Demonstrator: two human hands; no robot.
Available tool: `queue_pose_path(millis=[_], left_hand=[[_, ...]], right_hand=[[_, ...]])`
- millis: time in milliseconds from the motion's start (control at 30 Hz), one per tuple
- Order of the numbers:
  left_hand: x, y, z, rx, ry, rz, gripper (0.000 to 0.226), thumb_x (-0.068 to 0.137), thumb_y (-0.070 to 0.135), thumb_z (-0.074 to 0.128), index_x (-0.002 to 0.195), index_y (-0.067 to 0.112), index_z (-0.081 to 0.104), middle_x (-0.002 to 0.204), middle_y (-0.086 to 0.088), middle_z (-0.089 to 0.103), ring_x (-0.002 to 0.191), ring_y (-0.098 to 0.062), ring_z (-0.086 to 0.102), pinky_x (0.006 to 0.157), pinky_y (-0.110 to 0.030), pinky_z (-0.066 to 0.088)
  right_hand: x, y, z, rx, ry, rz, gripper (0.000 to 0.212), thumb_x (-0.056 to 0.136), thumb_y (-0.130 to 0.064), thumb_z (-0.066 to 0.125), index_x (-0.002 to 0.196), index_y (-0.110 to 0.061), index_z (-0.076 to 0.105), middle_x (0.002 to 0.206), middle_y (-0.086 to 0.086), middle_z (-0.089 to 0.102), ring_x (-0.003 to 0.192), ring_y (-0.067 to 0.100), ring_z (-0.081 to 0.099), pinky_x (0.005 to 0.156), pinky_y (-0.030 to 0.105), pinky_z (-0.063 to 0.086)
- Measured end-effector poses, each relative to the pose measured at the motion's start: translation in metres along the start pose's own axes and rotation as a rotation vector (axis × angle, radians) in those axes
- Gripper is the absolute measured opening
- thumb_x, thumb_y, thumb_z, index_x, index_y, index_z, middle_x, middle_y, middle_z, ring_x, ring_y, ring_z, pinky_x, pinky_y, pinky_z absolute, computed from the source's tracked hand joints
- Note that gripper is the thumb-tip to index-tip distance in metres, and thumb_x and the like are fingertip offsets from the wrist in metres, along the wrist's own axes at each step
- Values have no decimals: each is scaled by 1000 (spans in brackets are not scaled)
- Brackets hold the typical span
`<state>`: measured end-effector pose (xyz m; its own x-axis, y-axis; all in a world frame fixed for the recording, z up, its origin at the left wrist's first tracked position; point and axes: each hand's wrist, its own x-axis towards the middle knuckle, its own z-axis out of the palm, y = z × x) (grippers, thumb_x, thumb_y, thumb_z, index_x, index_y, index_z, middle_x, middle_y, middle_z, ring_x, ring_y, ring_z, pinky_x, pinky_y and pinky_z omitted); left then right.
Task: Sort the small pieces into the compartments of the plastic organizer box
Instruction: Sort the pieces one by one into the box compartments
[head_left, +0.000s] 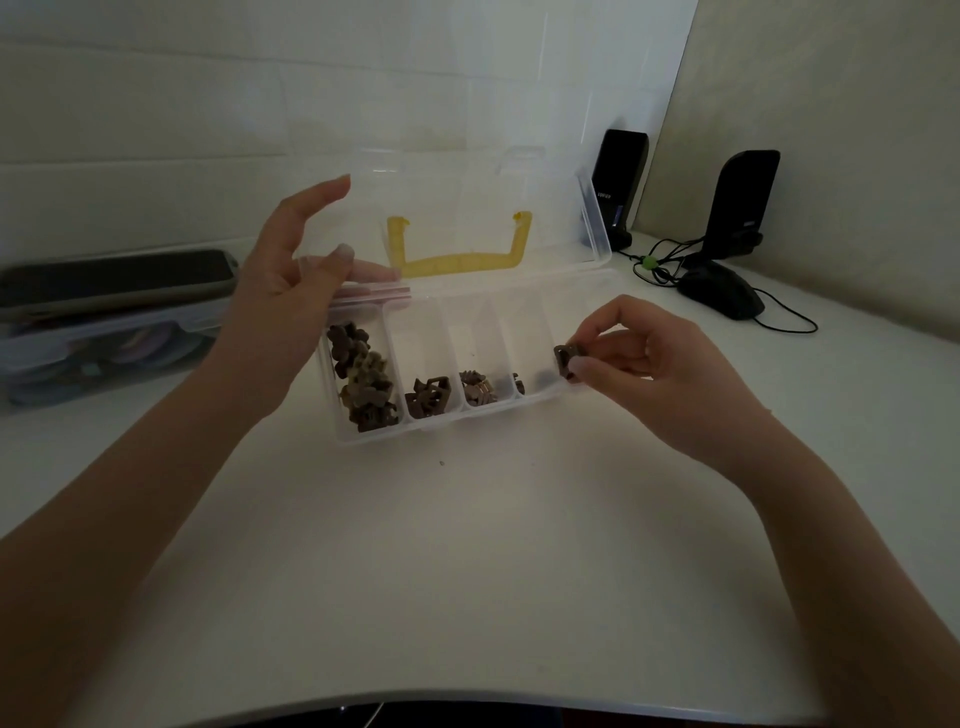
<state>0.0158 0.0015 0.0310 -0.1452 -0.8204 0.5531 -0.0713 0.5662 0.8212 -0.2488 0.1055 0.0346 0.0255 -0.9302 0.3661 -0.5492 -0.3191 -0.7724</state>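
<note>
Right, I'm pinching a brown piece (563, 360) in the right grip (631, 358); easing it just left into the organizer box (524, 410), left grip (291, 265) hovering spread, empty.

Organizer box (530, 400) mid-table (467, 571) — speakers (621, 187) behind right, container (104, 353) left

Left hand (291, 270) raised, fingers spread (relaxed), right hand (644, 358) fingers pinched

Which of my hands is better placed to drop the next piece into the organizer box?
Right. The right hand already pinches a brown piece at the organizer box edge; the left hand holds nothing.
</note>
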Motion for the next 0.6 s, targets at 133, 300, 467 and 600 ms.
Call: queue_pose_path(millis=[133, 300, 467, 600], left_hand=[[-1, 1, 1, 1, -5, 6, 44, 95, 20, 46, 130, 46, 46, 87, 7, 77, 98, -20, 70, 98, -52, 47], [0, 2, 1, -42, -9, 1, 43, 93, 23, 46, 131, 43, 46, 87, 3, 77, 94, -23, 71, 90, -46, 54], [0, 0, 0, -36, -13, 14, 43, 95, 19, 46, 133, 41, 46, 87, 3, 77, 94, -22, 71, 92, -46, 52], [2, -3, 0, -44, -18, 20, 44, 97, 16, 45, 133, 39, 45, 85, 5, 77, 91, -19, 72, 82, -35, 57]], right_hand=[[0, -1, 0, 89, -14, 12, 5, 88, -11, 61, 91, -15, 58, 84, -5, 76, 82, 11, 71, 75, 16, 52], [0, -4, -2, 103, -16, 14, 5, 93, -10, 53, 97, -13, 55, 90, -8, 75, 83, 5, 70, 64, 6, 44], [0, -4, -2, 102, -14, -9, 8, 94, -6, 51, 96, -12, 56, 95, -7, 73, 82, 9, 70, 73, 10, 48], [2, -5, -5, 69, 175, -40, 16, 91, -3, 52, 86, -18, 57, 88, -8, 73, 73, 7, 69, 65, 13, 49]])
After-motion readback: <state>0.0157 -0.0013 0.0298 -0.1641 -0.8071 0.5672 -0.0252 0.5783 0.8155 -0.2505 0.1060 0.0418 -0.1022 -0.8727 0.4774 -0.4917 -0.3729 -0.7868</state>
